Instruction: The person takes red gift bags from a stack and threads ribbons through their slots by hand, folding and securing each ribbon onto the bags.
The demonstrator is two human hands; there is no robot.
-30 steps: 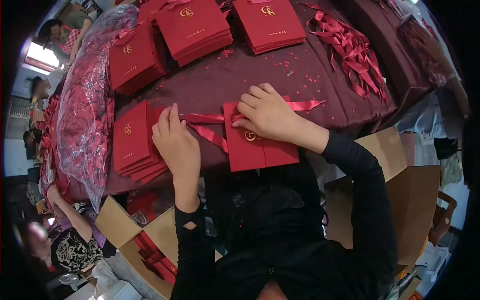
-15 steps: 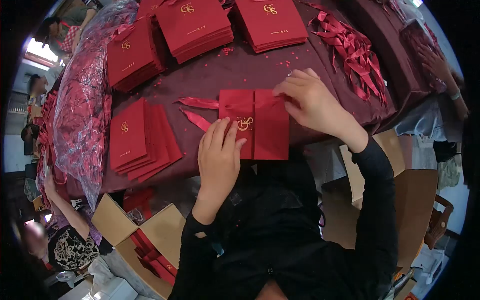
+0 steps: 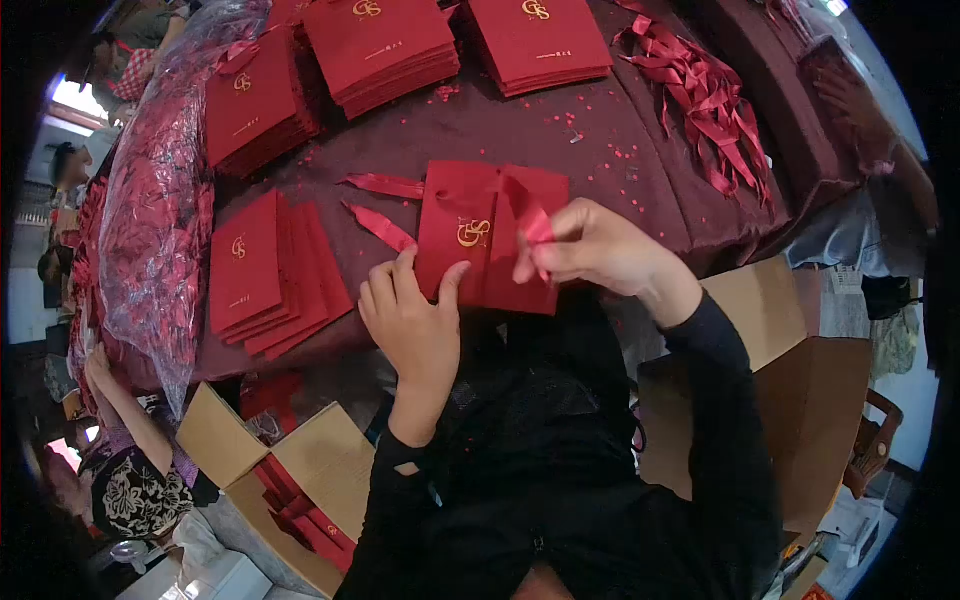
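Note:
A red paper gift bag (image 3: 450,270) with gold lettering lies flat at the table's near edge, its right part showing as a separate panel. Two red ribbon ends stick out past its left side. My left hand (image 3: 415,325) rests at the bag's lower left edge, fingers and thumb apart. Over the right part, my right hand (image 3: 600,250) is closed in a pinch on a red ribbon (image 3: 527,207), which runs up to the bag's upper part. The pinched end is partly hidden by the fingers.
Fanned red bags (image 3: 245,265) lie left, with taller stacks (image 3: 380,45) behind. Loose ribbons (image 3: 700,100) are heaped at right; clear plastic wrap (image 3: 160,200) covers red items at left. Open cardboard boxes (image 3: 320,450) flank my lap. Other people stand at the sides.
My right hand has moved down and toward me from the bag's top right, drawing the ribbon across the bag. My left hand has slid slightly left and down, off the lettering.

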